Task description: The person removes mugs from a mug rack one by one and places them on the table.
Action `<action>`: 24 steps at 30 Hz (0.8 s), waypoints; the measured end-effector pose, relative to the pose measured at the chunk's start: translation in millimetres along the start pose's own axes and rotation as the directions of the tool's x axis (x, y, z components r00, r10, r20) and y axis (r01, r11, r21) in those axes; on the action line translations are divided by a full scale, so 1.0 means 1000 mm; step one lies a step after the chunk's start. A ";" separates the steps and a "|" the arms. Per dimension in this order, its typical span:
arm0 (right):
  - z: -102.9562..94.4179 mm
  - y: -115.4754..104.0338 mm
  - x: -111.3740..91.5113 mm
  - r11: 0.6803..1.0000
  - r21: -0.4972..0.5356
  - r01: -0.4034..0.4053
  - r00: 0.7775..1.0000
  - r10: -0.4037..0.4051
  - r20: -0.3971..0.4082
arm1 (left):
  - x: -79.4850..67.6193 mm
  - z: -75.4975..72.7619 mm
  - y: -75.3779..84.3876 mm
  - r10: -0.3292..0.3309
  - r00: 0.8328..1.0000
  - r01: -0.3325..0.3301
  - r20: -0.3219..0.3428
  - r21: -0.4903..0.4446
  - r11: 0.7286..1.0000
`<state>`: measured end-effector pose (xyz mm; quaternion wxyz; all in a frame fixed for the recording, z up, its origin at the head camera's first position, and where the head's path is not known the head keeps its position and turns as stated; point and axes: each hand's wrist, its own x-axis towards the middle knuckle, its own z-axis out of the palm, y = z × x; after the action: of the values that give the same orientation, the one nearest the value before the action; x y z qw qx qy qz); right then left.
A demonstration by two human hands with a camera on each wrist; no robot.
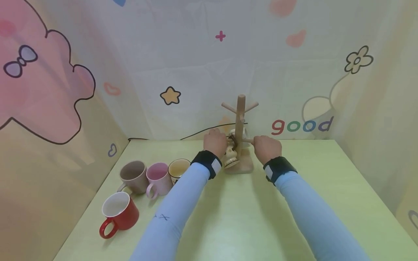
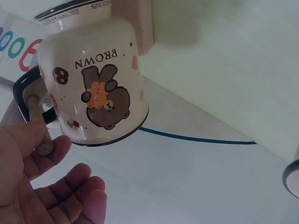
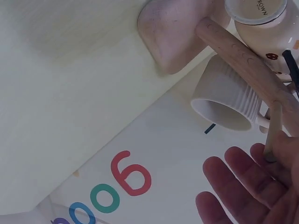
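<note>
A wooden mug tree stands at the back of the table. A cream mug with a brown bear print hangs by its black-edged handle on one lower peg, mouth tilted down. My left hand pinches the end of that peg between thumb and forefinger, its other fingers loosely bent. On the right, my right hand pinches the tip of another lower peg, which carries no mug. Behind the post hangs a white ribbed mug, partly hidden in the head view.
At the left of the table stand a grey-brown mug, a pink mug, a yellow-lined mug partly behind my left sleeve, and a red mug nearer the front. A printed cloth rises behind the table.
</note>
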<state>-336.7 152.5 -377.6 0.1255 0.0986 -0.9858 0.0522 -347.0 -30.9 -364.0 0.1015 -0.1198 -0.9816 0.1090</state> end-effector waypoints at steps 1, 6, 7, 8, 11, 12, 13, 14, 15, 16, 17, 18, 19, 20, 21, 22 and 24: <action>0.000 0.000 0.001 1.000 0.006 -0.004 1.000 0.004 0.002 | 0.000 0.000 0.000 0.004 1.000 -0.004 0.000 0.008 1.000; -0.001 -0.001 0.003 1.000 0.026 -0.009 1.000 0.009 0.010 | 0.000 0.003 0.000 -0.009 1.000 0.009 -0.016 -0.012 1.000; -0.001 0.000 0.003 0.999 0.033 -0.013 1.000 0.013 0.010 | 0.000 0.003 0.001 -0.009 1.000 0.009 -0.017 -0.018 1.000; -0.001 0.000 0.003 0.999 0.037 -0.018 1.000 0.018 0.009 | -0.001 0.004 0.001 -0.009 1.000 0.009 -0.017 -0.027 1.000; -0.001 0.004 0.004 0.998 0.047 -0.031 1.000 0.030 0.006 | -0.003 0.005 0.005 0.003 1.000 -0.004 -0.022 -0.038 0.999; 0.000 0.006 0.005 0.998 0.050 -0.035 0.999 0.035 0.000 | -0.004 0.005 0.006 0.010 1.000 -0.011 -0.021 -0.031 0.999; 0.001 0.008 0.006 0.998 0.053 -0.035 0.999 0.035 -0.001 | -0.004 0.005 0.007 0.018 1.000 -0.018 -0.019 -0.023 1.000; 0.002 0.009 0.006 0.998 0.051 -0.033 0.999 0.033 -0.005 | -0.005 0.005 0.008 0.020 1.000 -0.021 -0.023 -0.019 1.000; 0.003 0.011 0.007 0.998 0.052 -0.030 0.999 0.030 -0.010 | -0.006 0.005 0.009 0.024 0.999 -0.025 -0.027 -0.007 1.000; 0.003 0.012 0.008 0.998 0.056 -0.027 0.999 0.028 -0.015 | -0.006 0.004 0.010 0.025 0.999 -0.025 -0.027 0.000 1.000; 0.004 0.013 0.008 0.998 0.057 -0.025 0.999 0.027 -0.020 | -0.006 0.004 0.011 0.027 0.999 -0.027 -0.028 0.004 1.000; 0.004 0.014 0.009 0.998 0.058 -0.026 0.999 0.028 -0.023 | -0.007 0.004 0.012 0.029 0.999 -0.029 -0.030 0.004 1.000; 0.005 0.015 0.010 0.998 0.060 -0.027 0.999 0.029 -0.024 | -0.007 0.004 0.012 0.032 0.999 -0.032 -0.032 0.001 1.000; 0.005 0.016 0.010 0.998 0.060 -0.029 0.999 0.031 -0.025 | -0.007 0.003 0.013 0.034 0.999 -0.034 -0.033 0.000 0.999; 0.005 0.016 0.011 0.997 0.064 -0.031 0.999 0.033 -0.025 | -0.008 0.003 0.013 0.039 0.999 -0.039 -0.032 0.000 0.999; 0.006 0.017 0.011 0.997 0.065 -0.033 0.999 0.035 -0.023 | -0.008 0.003 0.014 0.043 0.999 -0.043 -0.032 -0.003 0.999; 0.006 0.018 0.012 0.996 0.078 -0.038 0.999 0.040 -0.018 | -0.008 0.003 0.015 0.054 0.998 -0.054 -0.025 -0.001 0.999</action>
<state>-353.5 167.2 -382.0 0.1303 0.0834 -0.9835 0.0938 -337.0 -19.8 -372.2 0.1105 -0.1476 -0.9767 0.1094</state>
